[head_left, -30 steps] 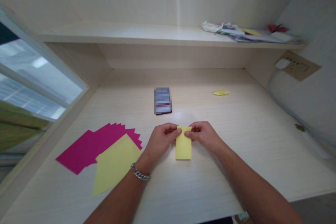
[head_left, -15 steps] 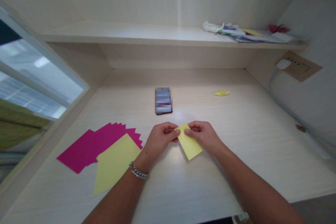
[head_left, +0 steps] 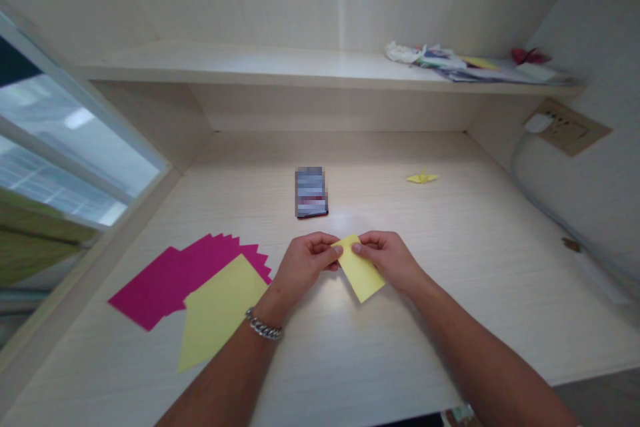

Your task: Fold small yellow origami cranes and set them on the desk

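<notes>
Both hands (head_left: 309,261) (head_left: 393,256) pinch a yellow paper (head_left: 360,272) that partly hides them.

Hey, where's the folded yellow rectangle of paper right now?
In the head view, the folded yellow paper is just right of centre, pinched by the left hand and right hand, nearer the person than the phone-like item.

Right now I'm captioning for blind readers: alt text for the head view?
Both hands pinch yellow paper at a pale desk. Fanned magenta sheets and a yellow sheet lie left; a phone and yellow origami bird lie beyond.
</notes>
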### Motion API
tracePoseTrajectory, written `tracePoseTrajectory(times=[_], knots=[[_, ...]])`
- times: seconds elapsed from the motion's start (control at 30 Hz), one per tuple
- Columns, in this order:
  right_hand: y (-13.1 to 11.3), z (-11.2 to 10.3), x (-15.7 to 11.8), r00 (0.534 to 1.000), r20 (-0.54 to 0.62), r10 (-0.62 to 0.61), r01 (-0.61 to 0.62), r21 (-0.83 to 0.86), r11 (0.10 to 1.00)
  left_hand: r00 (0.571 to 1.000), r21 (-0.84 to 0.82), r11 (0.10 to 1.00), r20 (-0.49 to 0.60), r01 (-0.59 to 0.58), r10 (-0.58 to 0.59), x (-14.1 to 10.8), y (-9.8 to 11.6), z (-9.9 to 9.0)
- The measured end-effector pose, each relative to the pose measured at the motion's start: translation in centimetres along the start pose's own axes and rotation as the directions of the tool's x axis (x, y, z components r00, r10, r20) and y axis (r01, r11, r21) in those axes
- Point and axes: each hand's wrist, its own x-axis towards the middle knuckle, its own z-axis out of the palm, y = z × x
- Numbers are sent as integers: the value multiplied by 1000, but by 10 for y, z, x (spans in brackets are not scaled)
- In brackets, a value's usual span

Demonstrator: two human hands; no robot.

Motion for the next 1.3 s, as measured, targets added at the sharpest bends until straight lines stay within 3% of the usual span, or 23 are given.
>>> tracePoseTrajectory(times=[0.2, 0.47, 0.63, 0.73, 0.9, 1.07, 1.3], knots=[[2, -2, 3, 1000, -17, -14, 14, -9, 1000, 995, -27, 999, -96, -37, 34, 2, -2, -1], [1, -1, 3, 999, -51, -17, 16, -32, 999, 992, -26, 998, -119, -56, 52, 2, -1, 0], [7, 3, 6, 991, -134, -14, 27, 93, 995, 998, -57, 997, -46, -45, 42, 2, -3, 3], [5, 3, 6, 994, -111, -2, 10, 75, 997, 997, 21, 998, -59, -52, 54, 2, -5, 3], [-3, 0, 1, 993, -65, -103, 102, -10, 995, 994, 210, 973, -19, -101, 107, 0, -1, 0], [-3, -3, -1, 999, 5, -41, 41, -92, 995, 990, 255, 956, 13, -141, 143, -3, 6, 0], [-5, -4, -3, 999, 37, 11, -15, 107, 994, 997, 191, 979, 4, -72, 73, -6, 12, -6]])
